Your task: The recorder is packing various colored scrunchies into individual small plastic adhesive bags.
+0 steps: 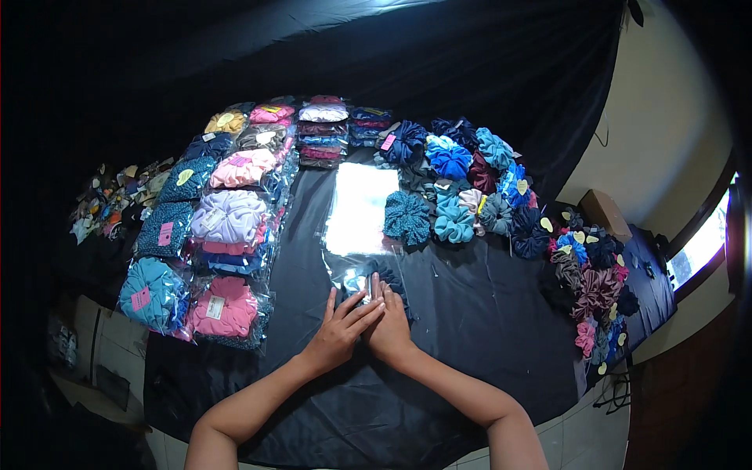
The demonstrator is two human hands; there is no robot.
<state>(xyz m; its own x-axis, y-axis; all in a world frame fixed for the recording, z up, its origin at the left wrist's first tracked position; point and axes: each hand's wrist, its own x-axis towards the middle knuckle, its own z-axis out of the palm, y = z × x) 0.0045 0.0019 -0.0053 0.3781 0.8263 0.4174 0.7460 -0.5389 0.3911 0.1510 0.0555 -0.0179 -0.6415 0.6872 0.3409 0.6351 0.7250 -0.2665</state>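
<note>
A dark blue scrunchie [386, 276] lies in or under a clear plastic bag [345, 276] at the middle of the table. My left hand [335, 338] reaches over it, thumb raised and fingers laid together on the bag, their tips meeting the other hand. From the right, my right hand [389, 333] grips the bag and scrunchie, its fingers partly upright. Which finger pinches the film is hard to make out. Just beyond my hands rests a stack of shiny clear bags [364, 207], bright white under the light.
Bagged scrunchies [229, 215] stand in rows of piles on the left. Loose scrunchies [454, 215] heap at the back right, and more tagged scrunchies [599, 290] line the right edge. Fabric scraps or tags [117, 196] lie far left. Black cloth [470, 329] covers the table.
</note>
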